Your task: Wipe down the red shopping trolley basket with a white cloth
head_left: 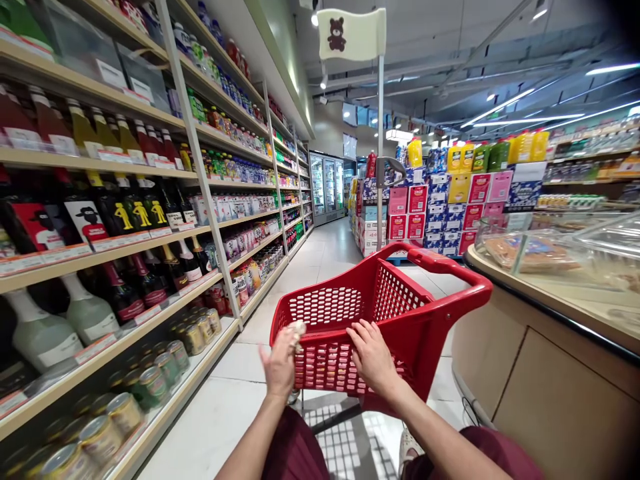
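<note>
Red shopping cart straight ahead, side-on, near rim under both hands. Left hand apparently pinching crumpled white wad at rim; too blurred to judge exact grip. Right hand laid loosely over rim, fingers extended, not wrapped.

Likely rigid, smooth, slightly slippery, not fragile; probably easy to roll, awkward to lift. Best hold: handle, thick rounded bar; rim for nudging. Wad: likely soft, near weightless; light pinch enough.

Rounded perforations in cart walls. Pale flag on slim grey pole. Left: flat-edged shelves, glass bottles, shiny cans. Right: curved counter, clear plastic packs. Beyond: boxy stacked cartons. Underfoot: pale glossy tiles.
</note>
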Demonstrator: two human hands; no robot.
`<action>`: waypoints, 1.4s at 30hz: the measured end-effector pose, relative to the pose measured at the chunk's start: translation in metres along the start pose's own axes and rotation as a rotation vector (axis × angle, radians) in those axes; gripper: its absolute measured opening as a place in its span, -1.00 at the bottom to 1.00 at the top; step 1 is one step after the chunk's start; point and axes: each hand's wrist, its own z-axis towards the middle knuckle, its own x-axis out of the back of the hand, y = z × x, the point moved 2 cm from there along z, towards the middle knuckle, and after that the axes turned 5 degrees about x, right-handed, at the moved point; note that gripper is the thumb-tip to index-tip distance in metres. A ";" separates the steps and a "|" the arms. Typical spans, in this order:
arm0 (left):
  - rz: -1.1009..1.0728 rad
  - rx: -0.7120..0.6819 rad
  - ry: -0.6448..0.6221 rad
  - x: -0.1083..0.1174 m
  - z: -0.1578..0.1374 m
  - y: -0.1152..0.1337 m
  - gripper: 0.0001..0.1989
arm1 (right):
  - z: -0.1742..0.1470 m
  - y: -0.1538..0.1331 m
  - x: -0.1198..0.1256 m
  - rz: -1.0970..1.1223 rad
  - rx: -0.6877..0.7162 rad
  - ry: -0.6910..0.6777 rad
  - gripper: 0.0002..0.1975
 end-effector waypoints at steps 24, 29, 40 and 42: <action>-0.021 0.006 0.000 -0.006 0.005 0.022 -0.57 | -0.001 0.004 -0.004 -0.027 -0.001 -0.010 -0.59; -0.009 -0.037 -0.022 -0.008 0.001 0.029 -0.57 | 0.000 0.001 -0.005 -0.033 -0.039 0.024 -0.61; 0.003 0.111 0.050 -0.005 -0.007 0.011 -0.56 | -0.002 -0.001 -0.007 -0.021 -0.053 0.035 -0.61; -0.029 -0.030 -0.015 -0.012 -0.007 0.032 -0.55 | -0.002 -0.001 -0.007 -0.020 -0.060 0.031 -0.61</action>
